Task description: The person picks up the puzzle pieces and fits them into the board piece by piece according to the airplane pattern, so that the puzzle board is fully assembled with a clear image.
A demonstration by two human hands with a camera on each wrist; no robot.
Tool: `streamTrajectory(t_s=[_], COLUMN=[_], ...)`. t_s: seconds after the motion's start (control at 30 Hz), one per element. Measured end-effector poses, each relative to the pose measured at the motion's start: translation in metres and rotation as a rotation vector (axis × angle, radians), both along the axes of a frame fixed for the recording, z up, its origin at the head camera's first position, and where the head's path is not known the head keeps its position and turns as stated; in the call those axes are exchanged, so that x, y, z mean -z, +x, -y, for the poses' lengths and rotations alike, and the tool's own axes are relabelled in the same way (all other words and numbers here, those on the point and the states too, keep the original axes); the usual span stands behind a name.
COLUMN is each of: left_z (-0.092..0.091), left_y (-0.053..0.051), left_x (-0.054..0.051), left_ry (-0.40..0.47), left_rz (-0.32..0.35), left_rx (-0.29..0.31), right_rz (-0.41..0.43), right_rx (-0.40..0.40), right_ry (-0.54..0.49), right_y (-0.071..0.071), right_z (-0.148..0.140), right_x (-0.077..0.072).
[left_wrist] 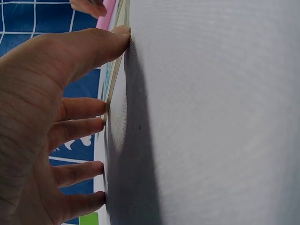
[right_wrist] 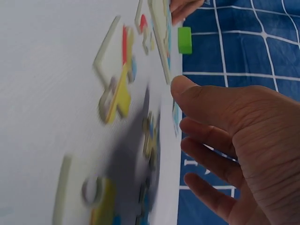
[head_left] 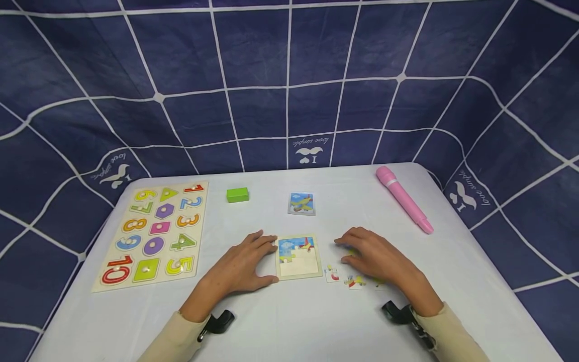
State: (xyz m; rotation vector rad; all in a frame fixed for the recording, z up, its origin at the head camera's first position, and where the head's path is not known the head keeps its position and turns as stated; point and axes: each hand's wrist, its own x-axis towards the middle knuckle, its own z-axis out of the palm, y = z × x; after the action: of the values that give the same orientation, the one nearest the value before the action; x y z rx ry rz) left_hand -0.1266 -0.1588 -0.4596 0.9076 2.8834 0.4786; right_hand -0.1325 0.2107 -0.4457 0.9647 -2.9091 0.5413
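A square puzzle tray (head_left: pixel 299 276) lies at the table's middle, its upper and left parts filled with sky and red-tailed pieces. My left hand (head_left: pixel 244 262) rests at its left edge, thumb and fingertips touching the frame with fingers spread. In the left wrist view the thumb (left_wrist: pixel 93 46) meets the tray's edge. My right hand (head_left: pixel 377 254) hovers over loose puzzle pieces to the right of the tray, holding nothing that I can see. Among those are a piece with red (head_left: pixel 332 274) and a yellow-and-red piece (head_left: pixel 355 282); others are partly hidden under the hand.
A number board (head_left: pixel 200 241) lies at the left. Behind the tray are a green block (head_left: pixel 237 195) and a small airplane picture card (head_left: pixel 301 203). A pink toy microphone (head_left: pixel 404 200) lies at the back right. Gridded blue cloth (head_left: pixel 253 115) surrounds the white table.
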Motion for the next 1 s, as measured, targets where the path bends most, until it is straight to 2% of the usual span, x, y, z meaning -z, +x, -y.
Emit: streamTrajectory(t_s=[0.63, 1.0], left_z=[0.0, 0.0], left_y=[0.0, 0.0], left_x=[-0.001, 0.0], left_ry=[0.015, 0.007], left_rz=[0.007, 0.003], left_rx=[0.004, 0.0], right_rz=[-0.016, -0.012], right_rx=[0.07, 0.067], right_ry=[0.009, -0.005], right_y=[0.004, 0.001], right_z=[-0.019, -0.02], right_x=[0.01, 0.014])
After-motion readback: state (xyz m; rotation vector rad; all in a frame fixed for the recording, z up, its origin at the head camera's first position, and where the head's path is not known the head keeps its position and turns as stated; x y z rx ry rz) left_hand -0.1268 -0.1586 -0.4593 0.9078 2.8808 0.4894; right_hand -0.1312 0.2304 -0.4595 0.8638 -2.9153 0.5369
